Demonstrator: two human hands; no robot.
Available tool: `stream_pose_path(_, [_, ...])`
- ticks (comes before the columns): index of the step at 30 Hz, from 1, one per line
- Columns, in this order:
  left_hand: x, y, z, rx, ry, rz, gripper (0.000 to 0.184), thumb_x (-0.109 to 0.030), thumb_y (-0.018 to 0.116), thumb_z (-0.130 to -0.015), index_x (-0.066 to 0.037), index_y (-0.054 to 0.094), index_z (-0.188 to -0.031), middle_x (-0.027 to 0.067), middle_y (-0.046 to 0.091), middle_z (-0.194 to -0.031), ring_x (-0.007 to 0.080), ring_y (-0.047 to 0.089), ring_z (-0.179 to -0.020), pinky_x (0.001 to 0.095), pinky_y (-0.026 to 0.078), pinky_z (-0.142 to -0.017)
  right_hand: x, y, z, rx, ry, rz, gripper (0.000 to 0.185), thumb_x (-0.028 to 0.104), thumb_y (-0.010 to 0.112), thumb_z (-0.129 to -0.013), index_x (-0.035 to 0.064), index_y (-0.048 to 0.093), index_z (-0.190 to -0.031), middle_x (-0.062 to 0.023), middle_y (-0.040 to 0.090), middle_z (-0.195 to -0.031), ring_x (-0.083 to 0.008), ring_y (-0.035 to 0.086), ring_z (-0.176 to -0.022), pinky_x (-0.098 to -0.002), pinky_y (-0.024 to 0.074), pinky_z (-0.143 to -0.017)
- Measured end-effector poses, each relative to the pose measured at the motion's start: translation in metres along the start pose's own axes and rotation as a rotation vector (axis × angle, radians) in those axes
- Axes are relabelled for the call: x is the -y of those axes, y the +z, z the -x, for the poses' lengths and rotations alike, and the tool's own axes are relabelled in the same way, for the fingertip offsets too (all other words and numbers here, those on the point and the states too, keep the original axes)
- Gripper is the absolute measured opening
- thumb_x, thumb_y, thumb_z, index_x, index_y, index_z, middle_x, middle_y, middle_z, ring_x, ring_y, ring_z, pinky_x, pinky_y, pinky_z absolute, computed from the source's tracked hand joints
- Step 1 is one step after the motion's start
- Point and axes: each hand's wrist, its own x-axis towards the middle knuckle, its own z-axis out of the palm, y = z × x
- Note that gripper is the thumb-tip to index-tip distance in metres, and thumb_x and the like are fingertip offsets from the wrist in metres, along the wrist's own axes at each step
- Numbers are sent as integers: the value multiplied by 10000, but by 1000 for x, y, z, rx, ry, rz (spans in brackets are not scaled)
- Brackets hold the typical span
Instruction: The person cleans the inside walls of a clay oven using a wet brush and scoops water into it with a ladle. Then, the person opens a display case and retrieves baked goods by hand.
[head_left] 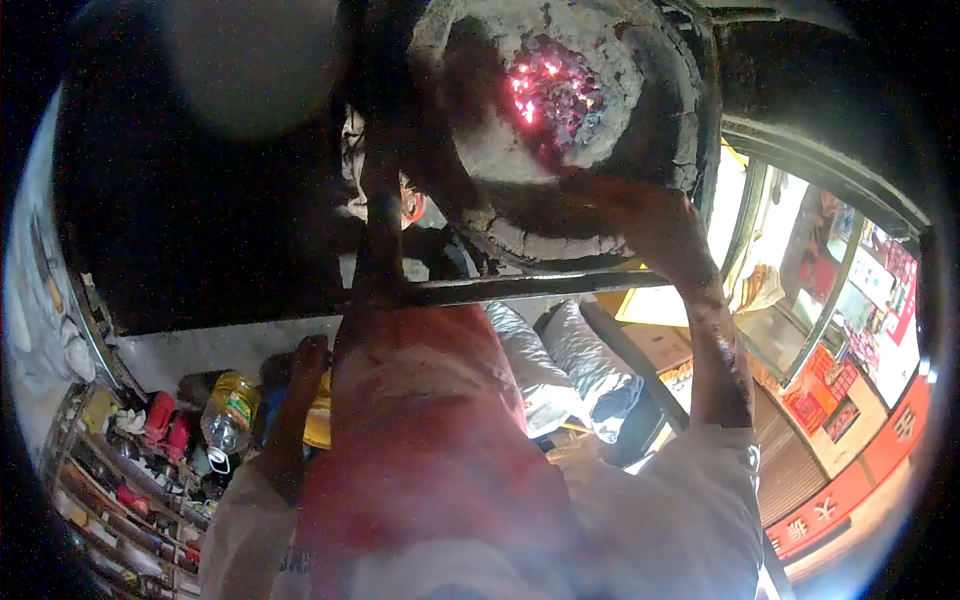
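Note:
A round clay oven (650, 60) opens upward at the top of the view. Glowing coals (545, 90) lie deep inside it, red on their left side. My right hand (625, 210) reaches across the near part of its mouth, fingers pointing left and seemingly stretched out. Deep shadow covers that hand, and nothing in it can be made out. My left hand (311, 352) is low at the left, just below the dark counter edge and beside my red apron (420, 430). Its fingers are too dark to read.
A dark counter (220, 220) spreads left of the oven, with a metal rim (500, 290) along its front. Shelves at lower left hold a yellow-labelled plastic bottle (231, 412) and several small items. Silvery bags (590, 370) lie below the oven. A red banner (850, 490) hangs at right.

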Motion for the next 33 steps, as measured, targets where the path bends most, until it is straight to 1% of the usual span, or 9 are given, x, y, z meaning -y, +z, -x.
stream_pose_path(3, [-6,0,-2,-108,48,98,454,32,667,-766,-63,555,-1195,143,524,-1135,259,549,-981,386,491,-803,5,3,-7,194,272,251,340,155,566,-887,287,653,-1188,-41,706,-1038,-281,689,-868,-398,568,-733])
stream_pose_path(4, [-20,-11,-6,-153,48,118,455,23,671,-754,-61,555,-1185,154,542,-1088,281,557,-958,404,489,-786,-4,22,-7,-20,20,118,376,129,565,-873,282,642,-1207,-44,707,-1017,-286,690,-833,-401,570,-691])
stream_pose_path(9, [-31,-28,-16,-231,157,2,431,-21,689,-727,-53,562,-1137,200,576,-975,359,574,-884,451,483,-738,0,43,10,26,-26,266,354,81,542,-855,234,657,-1153,-101,695,-968,-286,688,-734,-405,572,-653])
stream_pose_path(12, [-18,-15,-20,-174,140,11,376,-42,690,-721,-47,579,-1080,229,580,-992,396,573,-859,470,480,-716,3,20,20,13,224,139,261,154,568,-861,229,667,-1091,-125,685,-907,-311,678,-711,-421,571,-648])
stream_pose_path(15, [-23,-20,-25,269,-155,0,394,-134,583,-877,-24,512,-1249,211,528,-1210,412,514,-1080,460,438,-921,-10,49,10,18,163,244,228,221,578,-881,242,661,-1092,-136,681,-871,-329,679,-715,-412,573,-643])
stream_pose_path(17, [-20,-13,-22,-101,-94,188,326,-77,699,-732,-19,583,-1032,210,586,-1006,367,589,-866,462,479,-703,5,62,14,-70,80,274,217,228,575,-885,225,659,-1086,-132,678,-865,-328,676,-720,-413,571,-631])
stream_pose_path(21, [-15,-9,-19,-281,231,-42,295,-110,675,-786,-6,578,-1045,201,586,-1013,324,598,-879,436,482,-706,-2,40,24,-12,-45,400,232,244,573,-890,174,652,-1097,-102,677,-895,-314,661,-732,-419,561,-597])
stream_pose_path(27, [-33,-14,-19,-60,-579,775,323,-289,643,-888,-33,612,-1083,106,612,-1058,185,580,-857,353,479,-719,-3,54,-15,106,60,288,156,211,578,-856,114,685,-914,-114,661,-763,-322,664,-710,-444,556,-654])
stream_pose_path(33, [6,30,-10,-333,6,534,399,-367,640,-897,-48,610,-1135,58,650,-873,125,567,-695,308,461,-596,24,23,-57,152,-304,255,208,305,619,-863,107,680,-867,-153,647,-759,-328,667,-721,-425,542,-664])
